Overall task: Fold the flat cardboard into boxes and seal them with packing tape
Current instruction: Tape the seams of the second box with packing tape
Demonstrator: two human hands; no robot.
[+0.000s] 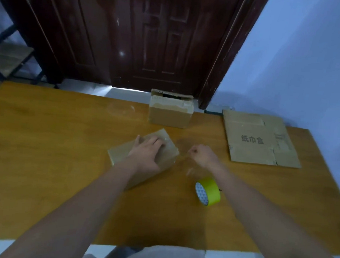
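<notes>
A folded cardboard box [123, 151] lies on the wooden table [42, 160] in front of me. My left hand [146, 153] presses flat on its top with straight fingers. My right hand [202, 155] is just right of the box, its fingers curled and pinching a clear strip of packing tape [180, 156] that stretches from the box's right end. A yellow-green tape roll [208, 191] hangs or lies below my right wrist, with clear tape running up from it.
A second taped box [170, 113] stands at the table's far edge. A flat printed cardboard sheet [259, 139] lies at the right. A dark wooden door [141, 36] is behind the table, and a metal shelf [7, 57] stands at the far left.
</notes>
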